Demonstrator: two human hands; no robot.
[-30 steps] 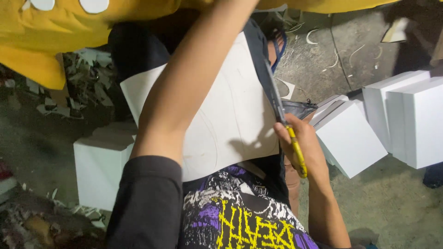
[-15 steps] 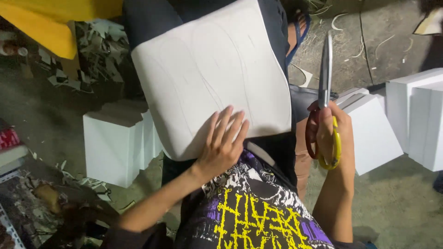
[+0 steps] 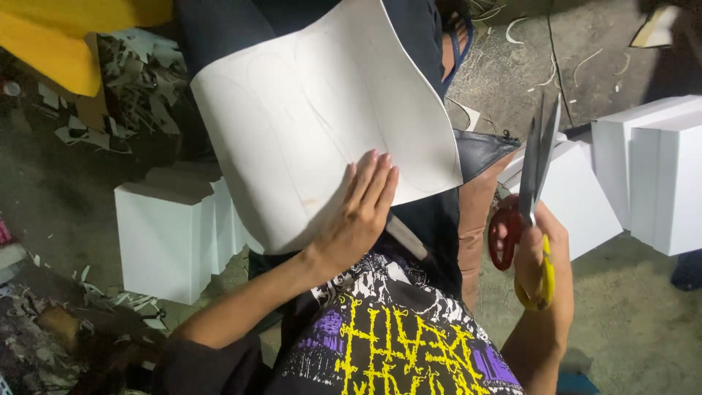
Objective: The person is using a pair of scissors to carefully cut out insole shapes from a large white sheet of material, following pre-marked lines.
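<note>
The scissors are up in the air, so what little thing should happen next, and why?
Probably bring the scissors in the right hand down to the right edge of the white sheet. The blades point up, clear of the sheet, while the left hand lies flat on it, and faint drawn lines show.

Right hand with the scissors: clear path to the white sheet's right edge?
Probably yes. The right hand holds the scissors upright just beside the white sheet, nothing between blades and edge. The left hand lies flat on the sheet's lower part, away from that edge.
</note>
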